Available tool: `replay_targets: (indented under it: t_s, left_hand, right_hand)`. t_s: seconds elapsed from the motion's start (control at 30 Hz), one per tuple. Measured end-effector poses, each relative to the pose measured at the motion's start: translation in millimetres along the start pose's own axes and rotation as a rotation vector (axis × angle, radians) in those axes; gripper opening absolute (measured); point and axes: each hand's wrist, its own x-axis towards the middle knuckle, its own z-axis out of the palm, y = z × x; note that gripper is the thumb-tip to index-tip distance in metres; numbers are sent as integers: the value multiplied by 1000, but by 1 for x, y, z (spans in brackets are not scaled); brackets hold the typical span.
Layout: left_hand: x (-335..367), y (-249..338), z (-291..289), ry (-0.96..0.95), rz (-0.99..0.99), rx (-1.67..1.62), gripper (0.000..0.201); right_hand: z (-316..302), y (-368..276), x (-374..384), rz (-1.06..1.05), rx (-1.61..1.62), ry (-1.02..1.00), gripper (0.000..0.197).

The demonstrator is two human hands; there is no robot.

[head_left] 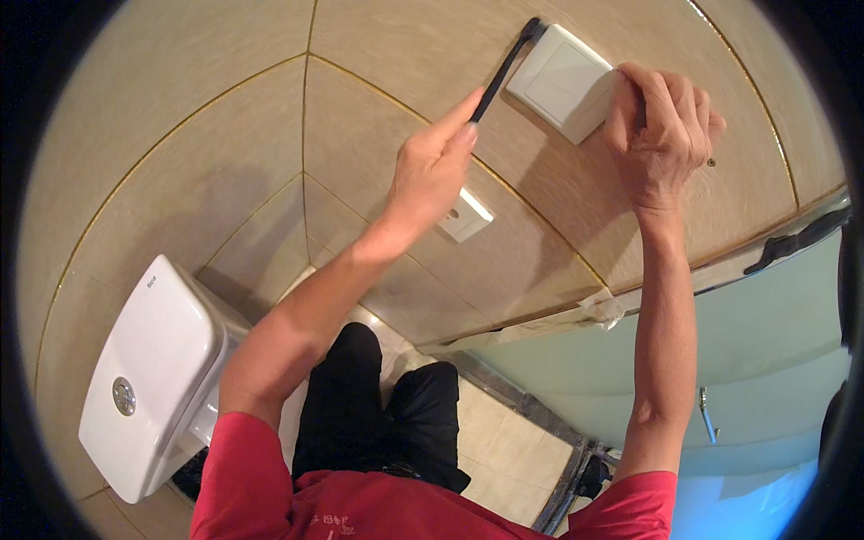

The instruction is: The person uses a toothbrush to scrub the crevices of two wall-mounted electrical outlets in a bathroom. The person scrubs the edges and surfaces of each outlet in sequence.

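A white square wall switch (565, 83) sits on the beige tiled wall. My left hand (430, 171) is closed round the handle of a slim black toothbrush (502, 79). The brush head rests at the upper left edge of the switch, and its bristles are hard to make out. On the opposite side, my right hand (663, 130) is curled with its fingertips at the right edge of the switch. Whatever it may hold is hidden by the fingers. Below my left wrist is a white wall socket (470, 216), partly covered by that hand.
A white toilet tank (157, 360) with a round flush button (124, 396) stands at the left. At the right is a frosted glass panel (756, 351) with a handle (708, 418). Loose pale tape (605, 310) hangs along its edge. My legs stand over the tiled floor (513, 441).
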Motion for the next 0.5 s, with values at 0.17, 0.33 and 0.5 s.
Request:
replay_targets:
  t_s: [0.17, 0.33, 0.5]
  left_hand:
    - [-30, -27, -6, 22, -143, -48, 41]
    - [-5, -5, 4, -30, -56, -94, 43]
    - [-12, -11, 0, -22, -42, -45, 42]
  right_hand:
    - [-6, -2, 2, 28, -9, -93, 15]
    - [-3, 0, -1, 20, 11, -34, 14]
    - [-7, -1, 0, 36, 7, -82, 15]
